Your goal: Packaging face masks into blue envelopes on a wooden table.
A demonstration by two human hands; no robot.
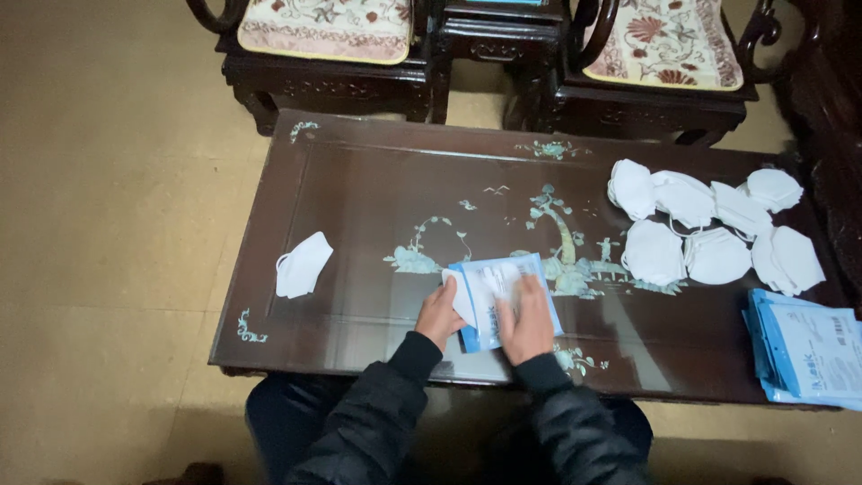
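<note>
Blue-edged pouch (503,301) lies at the desk's (359,180) near edge, left hand (440,314) pinching a white mask (462,296) at its mouth, right hand (528,323) pressing it flat. Packing looks underway; sliding the mask in calls for a steady pouch. Farther off lie a lone mask (303,264), loose masks (709,224) and stacked pouches (808,346).

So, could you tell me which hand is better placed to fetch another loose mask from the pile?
Probably the right hand: the pile of white masks lies on the table's right side, on its side. The left hand would have to cross over the blue-and-white packet.
</note>
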